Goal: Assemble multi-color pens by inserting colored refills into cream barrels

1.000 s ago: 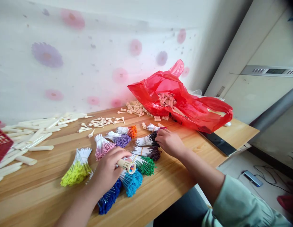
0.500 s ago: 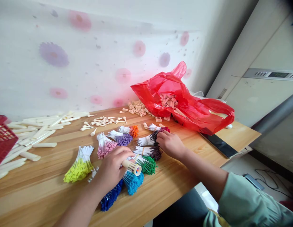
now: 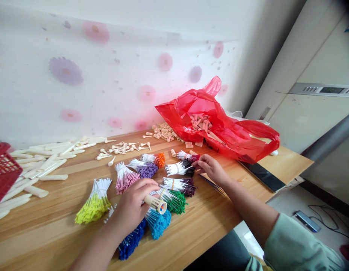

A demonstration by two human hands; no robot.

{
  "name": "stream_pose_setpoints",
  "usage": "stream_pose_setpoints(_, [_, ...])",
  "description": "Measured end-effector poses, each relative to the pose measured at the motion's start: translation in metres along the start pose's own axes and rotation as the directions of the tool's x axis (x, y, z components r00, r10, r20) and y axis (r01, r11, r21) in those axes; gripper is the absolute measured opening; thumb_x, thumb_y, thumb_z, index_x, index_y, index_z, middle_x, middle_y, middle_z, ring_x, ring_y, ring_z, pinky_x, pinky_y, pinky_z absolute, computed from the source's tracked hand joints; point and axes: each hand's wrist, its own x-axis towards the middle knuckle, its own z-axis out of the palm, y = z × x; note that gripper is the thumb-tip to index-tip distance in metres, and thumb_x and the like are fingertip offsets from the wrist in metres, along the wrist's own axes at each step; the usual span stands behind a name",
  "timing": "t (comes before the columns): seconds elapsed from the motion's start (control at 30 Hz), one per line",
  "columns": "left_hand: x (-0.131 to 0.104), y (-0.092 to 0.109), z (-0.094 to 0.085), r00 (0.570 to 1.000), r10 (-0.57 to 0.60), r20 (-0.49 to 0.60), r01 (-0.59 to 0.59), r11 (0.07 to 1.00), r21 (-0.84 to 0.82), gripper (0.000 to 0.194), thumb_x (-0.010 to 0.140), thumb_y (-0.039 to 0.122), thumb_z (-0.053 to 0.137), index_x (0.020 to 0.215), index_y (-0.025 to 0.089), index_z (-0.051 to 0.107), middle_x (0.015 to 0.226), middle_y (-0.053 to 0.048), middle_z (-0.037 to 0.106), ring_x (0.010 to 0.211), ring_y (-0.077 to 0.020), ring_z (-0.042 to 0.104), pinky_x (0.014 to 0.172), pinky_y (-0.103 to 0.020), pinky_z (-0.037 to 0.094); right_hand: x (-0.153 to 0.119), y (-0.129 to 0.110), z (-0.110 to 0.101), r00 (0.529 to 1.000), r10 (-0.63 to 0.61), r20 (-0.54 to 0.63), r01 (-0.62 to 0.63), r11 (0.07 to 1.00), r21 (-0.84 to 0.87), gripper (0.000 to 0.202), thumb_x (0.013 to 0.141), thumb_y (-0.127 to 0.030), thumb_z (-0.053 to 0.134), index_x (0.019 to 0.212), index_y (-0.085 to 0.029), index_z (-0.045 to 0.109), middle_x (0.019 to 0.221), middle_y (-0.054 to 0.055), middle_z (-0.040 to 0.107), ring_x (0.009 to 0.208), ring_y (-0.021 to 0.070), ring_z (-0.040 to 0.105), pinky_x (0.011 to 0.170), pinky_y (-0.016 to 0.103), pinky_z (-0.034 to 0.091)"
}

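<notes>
White curtain with pink and purple flower prints [image 3: 106, 75] hangs behind a wooden table [image 3: 219, 210]. Far right on the table: crumpled red plastic bag [image 3: 219, 124], cream ribbed caps spilling from its mouth. Far left edge: corner of a red basket [image 3: 2, 171], with a heap of cream tubes [image 3: 36, 169] lying beside it. Mid-table, a fan of banded bundles of thin coloured-tip sticks: yellow-green bundle [image 3: 92, 203] left, blue bundle [image 3: 159, 222] at the near edge, green bundle [image 3: 174, 199] beside it, black-tipped bundle [image 3: 180, 168] farther back. Left hand [image 3: 132, 207] closed around a cream tube [image 3: 154, 203], its open end showing coloured tips, held just above the blue and green bundles. Right hand [image 3: 212, 169], fingers pinched together at the tips of the black-tipped bundle; cannot tell whether a stick is caught between them.
</notes>
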Motion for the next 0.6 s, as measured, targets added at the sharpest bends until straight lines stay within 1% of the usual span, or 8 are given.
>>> stream_pose_setpoints(0.1, [-0.002, -0.006, 0.0, 1.0, 0.002, -0.022, -0.003, 0.999, -0.039, 0.039, 0.077, 0.003, 0.046, 0.105, 0.023, 0.065, 0.115, -0.007, 0.062, 0.106, -0.0227, 0.059, 0.093, -0.04, 0.05, 0.001, 0.001, 0.007, 0.997, 0.069, -0.032, -0.062, 0.982, 0.178, 0.027, 0.087, -0.047, 0.042, 0.078, -0.022, 0.037, 0.079, 0.006, 0.07, 0.066, 0.0157, 0.067, 0.057, 0.028, 0.053])
stream_pose_setpoints(0.17, [-0.003, -0.008, 0.0, 0.999, 0.009, -0.045, -0.012, 0.998, -0.063, 0.042, 0.076, 0.003, 0.046, 0.108, 0.024, 0.065, 0.117, -0.007, 0.062, 0.109, -0.0235, 0.058, 0.095, -0.042, 0.049, 0.002, -0.001, 0.01, 0.994, 0.097, -0.046, -0.083, 0.965, 0.251, 0.03, 0.084, -0.05, 0.047, 0.078, -0.023, 0.036, 0.078, 0.005, 0.069, 0.065, 0.016, 0.067, 0.055, 0.027, 0.052])
stream_pose_setpoints(0.23, [-0.003, -0.01, -0.001, 0.998, 0.012, -0.058, -0.016, 0.997, -0.078, 0.042, 0.077, 0.004, 0.047, 0.109, 0.024, 0.065, 0.118, -0.007, 0.062, 0.11, -0.024, 0.058, 0.096, -0.042, 0.049, 0.002, -0.005, 0.01, 0.993, 0.107, -0.059, -0.084, 0.95, 0.3, 0.032, 0.085, -0.052, 0.047, 0.08, -0.023, 0.035, 0.078, 0.004, 0.069, 0.065, 0.0165, 0.067, 0.055, 0.027, 0.051])
stream_pose_setpoints(0.33, [-0.002, -0.01, -0.002, 0.997, -0.019, -0.075, 0.012, 0.996, -0.092, 0.039, 0.079, 0.007, 0.05, 0.11, 0.025, 0.066, 0.118, -0.006, 0.063, 0.11, -0.0236, 0.058, 0.095, -0.039, 0.049, -0.002, -0.017, 0.007, 0.994, 0.077, -0.074, -0.05, 0.946, 0.321, 0.03, 0.087, -0.052, 0.043, 0.081, -0.023, 0.036, 0.079, 0.003, 0.066, 0.066, 0.0158, 0.066, 0.058, 0.028, 0.05])
stream_pose_setpoints(0.4, [0.0, -0.006, -0.003, 0.986, -0.105, -0.127, 0.089, 0.988, -0.123, 0.032, 0.08, 0.011, 0.053, 0.105, 0.025, 0.067, 0.108, -0.005, 0.067, 0.101, -0.0215, 0.062, 0.089, -0.035, 0.051, -0.007, -0.032, 0.008, 0.998, 0.02, -0.059, -0.001, 0.954, 0.3, 0.027, 0.085, -0.047, 0.05, 0.08, -0.021, 0.043, 0.079, 0.003, 0.064, 0.07, 0.0146, 0.062, 0.065, 0.029, 0.049])
stream_pose_setpoints(0.5, [0.003, 0.005, -0.01, 0.94, -0.271, -0.209, 0.222, 0.948, -0.228, 0.017, 0.083, 0.023, 0.057, 0.095, 0.023, 0.069, 0.09, -0.003, 0.071, 0.083, -0.0187, 0.066, 0.076, -0.03, 0.053, -0.013, -0.065, 0.018, 0.989, -0.126, 0.075, 0.109, 0.976, 0.191, 0.016, 0.08, -0.031, 0.062, 0.076, -0.018, 0.054, 0.074, 0.001, 0.06, 0.071, 0.0134, 0.055, 0.067, 0.026, 0.045])
stream_pose_setpoints(0.53, [0.003, 0.01, -0.013, 0.933, -0.299, -0.201, 0.242, 0.934, -0.264, 0.016, 0.083, 0.027, 0.058, 0.092, 0.022, 0.07, 0.09, -0.003, 0.072, 0.083, -0.0189, 0.066, 0.075, -0.03, 0.052, -0.013, -0.077, 0.024, 0.969, -0.191, 0.154, 0.173, 0.977, 0.126, 0.011, 0.081, -0.027, 0.061, 0.076, -0.018, 0.056, 0.073, 0.0, 0.058, 0.069, 0.0127, 0.054, 0.065, 0.025, 0.043])
stream_pose_setpoints(0.6, [0.004, 0.019, -0.019, 0.936, -0.329, -0.125, 0.27, 0.899, -0.345, 0.016, 0.081, 0.031, 0.06, 0.086, 0.021, 0.071, 0.086, -0.003, 0.072, 0.08, -0.0187, 0.066, 0.073, -0.029, 0.051, -0.011, -0.098, 0.038, 0.908, -0.31, 0.283, 0.312, 0.949, 0.039, 0.006, 0.083, -0.02, 0.058, 0.078, -0.017, 0.057, 0.073, 0.0, 0.058, 0.068, 0.0116, 0.052, 0.063, 0.023, 0.041])
